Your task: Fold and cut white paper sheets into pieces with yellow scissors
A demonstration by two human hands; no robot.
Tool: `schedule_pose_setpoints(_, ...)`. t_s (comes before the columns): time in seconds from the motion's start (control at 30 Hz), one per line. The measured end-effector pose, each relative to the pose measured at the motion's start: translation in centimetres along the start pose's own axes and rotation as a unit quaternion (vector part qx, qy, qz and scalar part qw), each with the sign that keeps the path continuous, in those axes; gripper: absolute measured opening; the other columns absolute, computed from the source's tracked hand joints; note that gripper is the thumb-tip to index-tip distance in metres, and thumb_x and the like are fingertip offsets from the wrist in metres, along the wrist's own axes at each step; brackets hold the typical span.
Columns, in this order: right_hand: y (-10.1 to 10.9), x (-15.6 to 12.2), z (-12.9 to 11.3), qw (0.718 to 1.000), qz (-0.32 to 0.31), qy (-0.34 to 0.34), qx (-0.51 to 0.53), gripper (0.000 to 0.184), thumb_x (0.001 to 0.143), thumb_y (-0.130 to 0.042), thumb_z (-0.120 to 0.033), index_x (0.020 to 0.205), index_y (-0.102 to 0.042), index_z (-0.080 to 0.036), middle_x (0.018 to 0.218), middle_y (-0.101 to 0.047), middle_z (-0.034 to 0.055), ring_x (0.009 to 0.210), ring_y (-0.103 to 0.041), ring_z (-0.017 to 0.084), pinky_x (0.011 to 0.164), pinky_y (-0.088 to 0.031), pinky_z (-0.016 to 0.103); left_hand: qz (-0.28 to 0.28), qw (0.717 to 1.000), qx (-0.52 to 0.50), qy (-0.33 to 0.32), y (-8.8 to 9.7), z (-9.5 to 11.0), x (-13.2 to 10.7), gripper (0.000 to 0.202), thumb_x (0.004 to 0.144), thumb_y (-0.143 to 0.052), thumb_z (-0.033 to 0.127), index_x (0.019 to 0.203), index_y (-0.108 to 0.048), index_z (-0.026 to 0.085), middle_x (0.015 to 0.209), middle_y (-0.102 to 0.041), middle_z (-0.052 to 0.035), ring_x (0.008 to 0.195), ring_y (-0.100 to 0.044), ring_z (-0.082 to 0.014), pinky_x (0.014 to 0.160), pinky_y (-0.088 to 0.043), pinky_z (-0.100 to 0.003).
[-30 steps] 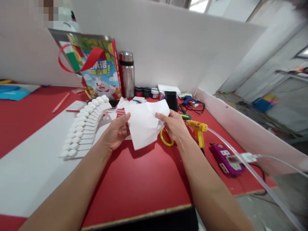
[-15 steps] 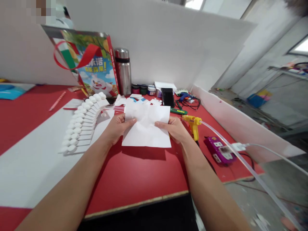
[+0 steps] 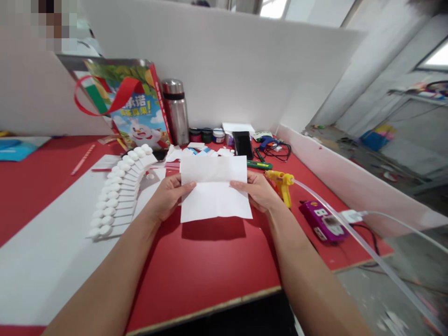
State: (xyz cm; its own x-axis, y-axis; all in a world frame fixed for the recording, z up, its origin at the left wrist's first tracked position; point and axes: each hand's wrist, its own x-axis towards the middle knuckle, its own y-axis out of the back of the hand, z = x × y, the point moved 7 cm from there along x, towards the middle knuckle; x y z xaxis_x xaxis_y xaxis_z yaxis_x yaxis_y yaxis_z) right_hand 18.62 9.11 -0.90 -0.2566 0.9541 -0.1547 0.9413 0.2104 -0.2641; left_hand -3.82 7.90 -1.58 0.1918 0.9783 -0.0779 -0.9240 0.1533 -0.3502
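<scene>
A white sheet of paper point(image 3: 214, 189) is held flat and level above the red table point(image 3: 210, 261), facing me. My left hand point(image 3: 167, 198) pinches its left edge, thumb on top. My right hand point(image 3: 259, 191) pinches its right edge the same way. The sheet casts a shadow on the table just below it.
A fan of white strips with round caps point(image 3: 119, 189) lies to the left on a white board point(image 3: 45, 242). Behind stand a colourful gift bag point(image 3: 133, 107), steel flask point(image 3: 175, 112), paint jars point(image 3: 206, 135), black phone point(image 3: 242, 144). A yellow glue gun point(image 3: 282, 184) and purple power strip point(image 3: 322, 221) are on the right.
The crumpled, tilted sheet has been turned and pulled flat between both hands. It now hides the yellow scissors that showed beside my right hand.
</scene>
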Motion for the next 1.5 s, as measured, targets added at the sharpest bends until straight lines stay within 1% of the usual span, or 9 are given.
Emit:
schedule_pose_setpoints(0.27,-0.2,-0.4,-0.4,1.0,0.004,0.01,0.026,0.033,0.057,-0.092,-0.029,0.086,-0.08,-0.021,0.079,-0.078,0.0025,0.067,-0.07,0.017,0.066,-0.056,0.031,0.017,1.0,-0.01,-0.003,0.1,0.9,-0.5,0.021,0.064,-0.088,0.023,0.083,-0.08,0.017,0.08,-0.079,-0.0062,0.07,-0.072,-0.0196,0.069,-0.056,-0.03)
schedule_pose_setpoints(0.53,-0.2,-0.5,-1.3,0.998,0.047,0.035,0.003,0.013,0.062,-0.078,-0.03,0.064,-0.07,-0.02,0.055,-0.062,0.0002,0.047,-0.053,0.014,0.045,-0.038,0.026,0.004,0.998,0.053,-0.023,-0.5,1.4,-0.8,0.011,0.065,-0.073,0.017,0.073,-0.08,0.018,0.071,-0.074,-0.0054,0.06,-0.064,-0.0162,0.053,-0.047,-0.024)
schedule_pose_setpoints(0.67,-0.3,-0.5,-1.8,0.997,0.059,0.044,-0.016,0.01,0.064,-0.072,-0.031,0.063,-0.068,-0.021,0.054,-0.058,0.0,0.046,-0.048,0.014,0.046,-0.037,0.027,0.003,0.998,0.055,-0.021,-0.5,1.2,-0.7,0.011,0.064,-0.073,0.019,0.072,-0.08,0.018,0.074,-0.074,-0.0062,0.064,-0.066,-0.0185,0.057,-0.048,-0.027)
schedule_pose_setpoints(0.9,-0.4,-0.7,-1.9,0.997,0.044,0.057,-0.039,0.011,0.064,-0.065,-0.026,0.068,-0.073,-0.019,0.063,-0.064,0.0034,0.057,-0.055,0.017,0.052,-0.041,0.028,-0.002,0.997,0.055,-0.05,-0.1,2.1,-0.6,0.012,0.061,-0.067,0.02,0.066,-0.077,0.015,0.058,-0.064,-0.0055,0.05,-0.05,-0.0134,0.048,-0.035,-0.025)
schedule_pose_setpoints(1.0,-0.7,-0.7,-1.6,0.998,0.012,0.051,-0.016,0.024,0.071,-0.066,-0.04,0.075,-0.075,-0.019,0.069,-0.069,0.0066,0.062,-0.06,0.02,0.056,-0.046,0.032,-0.04,0.997,0.033,-0.061,-0.5,2.4,-0.8,0.031,0.075,-0.065,0.041,0.072,-0.078,0.014,0.068,-0.069,-0.0097,0.059,-0.058,-0.0193,0.054,-0.044,-0.03)
schedule_pose_setpoints(1.1,-0.5,-0.5,-1.2,0.998,0.016,0.047,-0.046,0.038,0.079,-0.064,-0.056,0.076,-0.076,-0.02,0.073,-0.071,0.0072,0.067,-0.063,0.022,0.062,-0.049,0.035,-0.011,0.997,0.061,-0.056,-0.1,2.1,-0.7,0.034,0.077,-0.073,0.05,0.069,-0.074,0.017,0.068,-0.067,-0.0057,0.059,-0.058,-0.0168,0.055,-0.046,-0.028)
schedule_pose_setpoints(1.23,-0.1,-0.3,-1.4,0.988,0.033,0.101,-0.116,0.022,0.073,-0.08,-0.043,0.079,-0.077,-0.022,0.082,-0.073,0.0022,0.075,-0.063,0.019,0.072,-0.05,0.032,0.017,0.992,0.115,-0.04,0.4,1.4,-0.4,0.029,0.061,-0.091,0.026,0.08,-0.07,0.02,0.072,-0.067,0.001,0.056,-0.058,-0.0111,0.052,-0.044,-0.022)
schedule_pose_setpoints(1.37,0.3,-0.2,-1.6,0.985,0.033,0.125,-0.116,0.037,0.064,-0.089,-0.034,0.097,-0.078,-0.024,0.09,-0.073,0.0007,0.083,-0.065,0.019,0.078,-0.052,0.033,0.011,0.993,0.115,-0.036,0.3,1.2,-0.3,0.053,0.061,-0.092,0.025,0.111,-0.072,0.022,0.095,-0.075,-0.0021,0.067,-0.067,-0.0142,0.059,-0.052,-0.023)
schedule_pose_setpoints(1.5,0.5,-0.1,-1.0,0.991,0.029,0.068,-0.111,0.044,0.058,-0.092,-0.03,0.098,-0.075,-0.023,0.087,-0.073,0.0005,0.074,-0.066,0.017,0.068,-0.053,0.031,0.037,0.992,0.123,-0.014,0.6,0.8,-0.1,0.037,0.062,-0.092,0.032,0.091,-0.076,0.017,0.078,-0.076,-0.0026,0.063,-0.067,-0.0148,0.058,-0.052,-0.022)
